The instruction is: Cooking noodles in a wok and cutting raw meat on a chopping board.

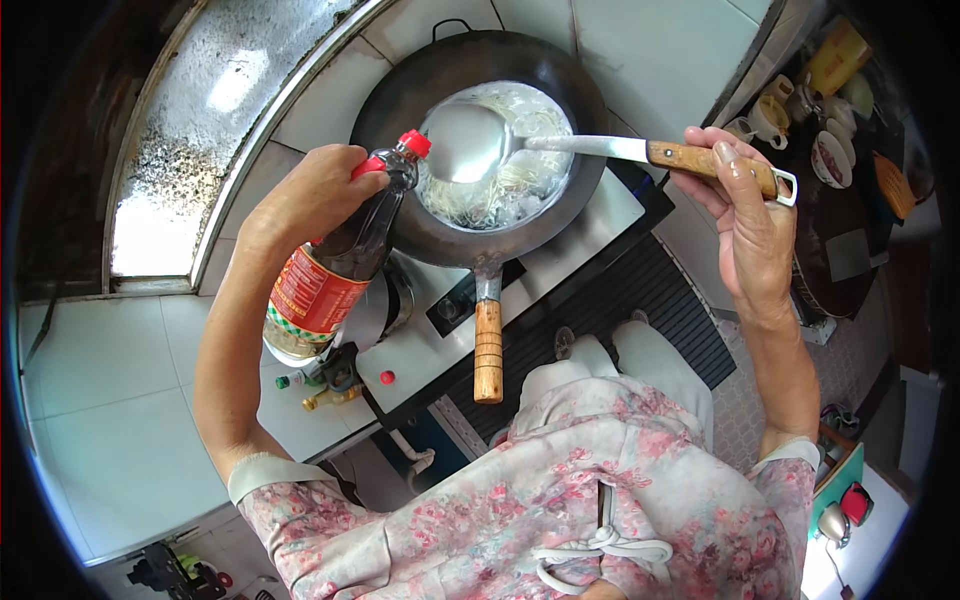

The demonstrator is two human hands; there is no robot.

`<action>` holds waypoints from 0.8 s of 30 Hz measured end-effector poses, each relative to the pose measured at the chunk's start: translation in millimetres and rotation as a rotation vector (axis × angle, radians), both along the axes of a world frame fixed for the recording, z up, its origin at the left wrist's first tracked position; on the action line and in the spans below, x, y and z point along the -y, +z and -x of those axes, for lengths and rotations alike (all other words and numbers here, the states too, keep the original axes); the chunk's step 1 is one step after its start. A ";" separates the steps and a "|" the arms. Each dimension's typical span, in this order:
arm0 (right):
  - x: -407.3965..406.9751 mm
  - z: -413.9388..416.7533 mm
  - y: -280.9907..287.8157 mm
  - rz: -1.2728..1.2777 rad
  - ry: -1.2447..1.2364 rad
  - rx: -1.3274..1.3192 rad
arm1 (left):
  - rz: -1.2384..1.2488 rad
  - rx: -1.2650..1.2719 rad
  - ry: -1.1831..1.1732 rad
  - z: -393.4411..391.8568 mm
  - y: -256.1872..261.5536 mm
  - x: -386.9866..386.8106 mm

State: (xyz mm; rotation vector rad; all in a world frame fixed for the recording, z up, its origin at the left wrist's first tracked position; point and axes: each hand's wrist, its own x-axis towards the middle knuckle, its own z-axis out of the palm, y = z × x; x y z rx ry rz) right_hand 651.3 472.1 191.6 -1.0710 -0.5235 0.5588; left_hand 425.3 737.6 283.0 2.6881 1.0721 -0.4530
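A dark wok with a wooden handle stands on the stove and holds thin noodles in cloudy liquid. My left hand grips a large bottle of dark liquid by its red handle. The bottle leans, its uncapped-looking red neck near the wok's left side; no stream of liquid is visible. In my right hand is the wooden handle of a metal ladle. The ladle's bowl hangs over the noodles and hides part of them.
A small red cap lies on the stove's steel top. Smaller bottles and a pot are left of the wok handle. At the right, a round dark table bears cups, a bowl and an orange slotted turner.
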 end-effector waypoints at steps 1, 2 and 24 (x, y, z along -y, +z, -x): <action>-1.8 1.3 2.9 0.009 0.016 0.000 | 0.001 0.001 0.003 1.5 -1.3 -0.2; -3.3 2.4 5.2 0.019 0.031 -0.001 | 0.006 -0.009 0.012 3.1 -3.0 -0.4; -11.9 -7.5 3.9 0.042 0.080 -0.075 | 0.049 0.066 0.039 18.3 -5.8 -2.1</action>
